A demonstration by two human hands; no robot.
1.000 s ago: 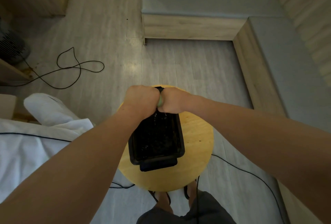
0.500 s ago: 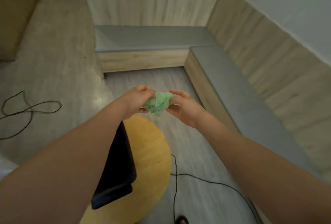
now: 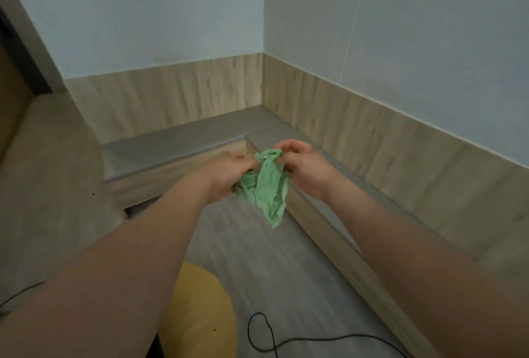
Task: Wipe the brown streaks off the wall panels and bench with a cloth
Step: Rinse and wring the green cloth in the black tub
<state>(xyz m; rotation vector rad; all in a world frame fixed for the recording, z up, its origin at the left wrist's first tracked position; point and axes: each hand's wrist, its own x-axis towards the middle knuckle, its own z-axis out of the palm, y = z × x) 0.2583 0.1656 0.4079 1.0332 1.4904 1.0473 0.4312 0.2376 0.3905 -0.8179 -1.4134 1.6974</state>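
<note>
Nearest, on the floor short of the bench, sit the round top of a yellow stool (image 3: 200, 317) and a loop of black cable (image 3: 266, 334). Beyond them, in the air just in front of the bench's inner corner, both hands hold the green cloth (image 3: 267, 188). The left hand (image 3: 229, 174) has its grip pinching the bunched upper edge from one side. The right hand (image 3: 300, 168) pinches the same edge from the other, fingers curled. The rest hangs below in limp, ropy folds.

The cloth looks light and soft, perhaps damp, so it will sag and bunch. It is best taken by two corners to spread it, then folded into a flat pad for wiping.

Behind, the grey L-shaped bench (image 3: 177, 143) lies untouched. Above it run the pale wood wall panels (image 3: 171, 97). No brown streaks can be made out from here.
</note>
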